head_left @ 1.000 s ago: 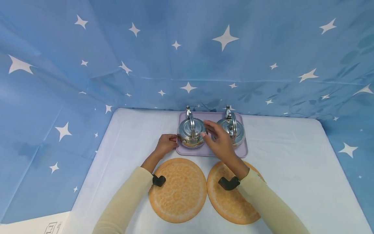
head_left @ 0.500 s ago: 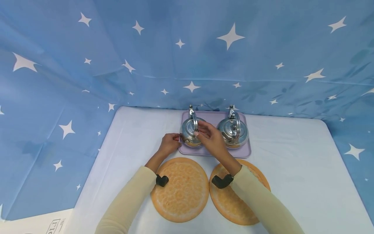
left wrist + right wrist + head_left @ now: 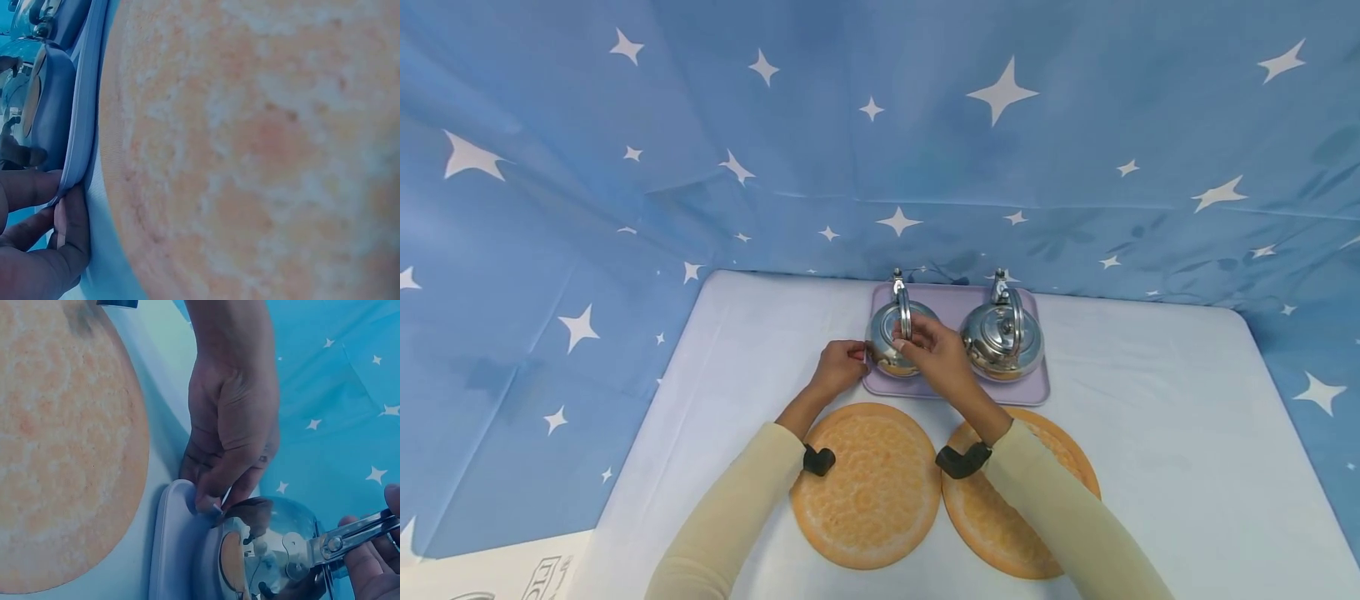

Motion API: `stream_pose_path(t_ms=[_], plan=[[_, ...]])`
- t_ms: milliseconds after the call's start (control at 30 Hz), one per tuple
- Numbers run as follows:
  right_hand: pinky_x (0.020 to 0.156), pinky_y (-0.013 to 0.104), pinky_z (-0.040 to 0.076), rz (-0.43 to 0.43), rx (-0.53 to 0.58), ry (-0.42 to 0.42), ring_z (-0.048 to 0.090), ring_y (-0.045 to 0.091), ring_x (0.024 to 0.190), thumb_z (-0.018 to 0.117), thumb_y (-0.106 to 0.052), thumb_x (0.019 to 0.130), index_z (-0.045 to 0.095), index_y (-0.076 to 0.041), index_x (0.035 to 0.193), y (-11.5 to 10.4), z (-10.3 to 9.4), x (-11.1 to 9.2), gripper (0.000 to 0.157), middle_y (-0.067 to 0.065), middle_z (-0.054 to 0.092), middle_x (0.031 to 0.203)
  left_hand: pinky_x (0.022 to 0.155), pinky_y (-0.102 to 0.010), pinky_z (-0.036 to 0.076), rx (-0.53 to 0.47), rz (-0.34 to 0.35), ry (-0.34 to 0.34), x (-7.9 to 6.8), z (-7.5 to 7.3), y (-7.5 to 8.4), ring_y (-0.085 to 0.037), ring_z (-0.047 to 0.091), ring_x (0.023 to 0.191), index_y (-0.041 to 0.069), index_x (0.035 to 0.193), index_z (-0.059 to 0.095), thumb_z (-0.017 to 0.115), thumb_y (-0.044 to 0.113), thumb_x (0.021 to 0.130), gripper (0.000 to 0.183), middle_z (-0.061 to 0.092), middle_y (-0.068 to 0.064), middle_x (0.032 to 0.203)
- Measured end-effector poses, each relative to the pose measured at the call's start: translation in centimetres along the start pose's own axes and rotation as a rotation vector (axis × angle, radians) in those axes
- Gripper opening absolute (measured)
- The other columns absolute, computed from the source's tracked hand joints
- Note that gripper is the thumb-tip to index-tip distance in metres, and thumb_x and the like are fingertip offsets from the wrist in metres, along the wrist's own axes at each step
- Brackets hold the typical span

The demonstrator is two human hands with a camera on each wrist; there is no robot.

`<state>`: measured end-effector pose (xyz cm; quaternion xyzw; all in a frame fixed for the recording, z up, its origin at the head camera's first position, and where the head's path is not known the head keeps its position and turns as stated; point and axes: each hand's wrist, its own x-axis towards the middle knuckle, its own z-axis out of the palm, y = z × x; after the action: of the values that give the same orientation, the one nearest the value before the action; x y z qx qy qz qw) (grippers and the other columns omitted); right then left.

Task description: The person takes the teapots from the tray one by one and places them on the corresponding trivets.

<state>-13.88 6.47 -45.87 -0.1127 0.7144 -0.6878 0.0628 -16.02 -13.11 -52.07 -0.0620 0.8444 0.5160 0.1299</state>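
Two shiny metal kettles stand side by side on a lilac tray at the back of the table. At the left kettle, my right hand curls its fingers round the upright handle. My left hand pinches the tray's left edge near its front corner; in the left wrist view the thumb and fingers lie on either side of the rim. The right kettle is untouched, its handle also upright. Both kettles rest on the tray.
Two round, bread-patterned placemats, a left mat and a right mat, lie in front of the tray under my forearms. White cloth covers the table. A blue star-patterned curtain hangs behind and at the sides.
My right hand has moved left from between the kettles to the left kettle's handle, and its fingers have curled round it. The left hand stays at the tray's edge. The head view has shifted slightly.
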Motion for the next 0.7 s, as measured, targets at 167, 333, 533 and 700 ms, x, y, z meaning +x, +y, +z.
stream_pose_path(t_ms=[167, 333, 533, 700], plan=[[0.084, 0.027, 0.053, -0.003, -0.037, -0.008, 0.065, 0.023, 0.106, 0.066, -0.008, 0.093, 0.066, 0.004, 0.115, -0.12, 0.20, 0.06, 0.026, 0.015, 0.068, 0.112, 0.071, -0.024, 0.050, -0.010, -0.002, 0.000, -0.16, 0.04, 0.07, -0.016, 0.058, 0.083, -0.005, 0.123, 0.064, 0.066, -0.008, 0.076, 0.048, 0.065, -0.009, 0.093], [0.084, 0.028, 0.053, 0.012, -0.050, -0.019, 0.067, 0.021, 0.102, 0.067, -0.010, 0.092, 0.070, 0.002, 0.110, -0.06, 0.42, 0.17, 0.022, 0.012, 0.071, 0.106, 0.071, -0.024, 0.049, -0.014, 0.010, 0.002, -0.27, -0.02, 0.05, -0.016, 0.057, 0.083, -0.004, 0.122, 0.065, 0.066, -0.008, 0.076, 0.046, 0.064, -0.009, 0.092], [0.084, 0.029, 0.054, 0.050, -0.050, -0.028, 0.066, 0.019, 0.104, 0.067, -0.017, 0.093, 0.071, 0.002, 0.112, 0.10, 0.43, 0.26, 0.027, 0.011, 0.070, 0.111, 0.076, -0.027, 0.051, -0.025, 0.010, 0.001, -0.43, -0.05, 0.22, -0.020, 0.059, 0.090, -0.006, 0.122, 0.064, 0.065, -0.008, 0.077, 0.045, 0.066, -0.012, 0.098], [0.085, 0.029, 0.053, 0.048, 0.012, -0.048, 0.064, 0.021, 0.109, 0.064, -0.014, 0.095, 0.067, 0.007, 0.114, 0.47, 0.31, 0.32, 0.029, 0.017, 0.065, 0.118, 0.079, -0.029, 0.052, -0.019, 0.012, 0.012, -0.61, -0.08, 0.34, -0.022, 0.061, 0.094, -0.007, 0.123, 0.063, 0.063, -0.008, 0.077, 0.045, 0.067, -0.014, 0.101]])
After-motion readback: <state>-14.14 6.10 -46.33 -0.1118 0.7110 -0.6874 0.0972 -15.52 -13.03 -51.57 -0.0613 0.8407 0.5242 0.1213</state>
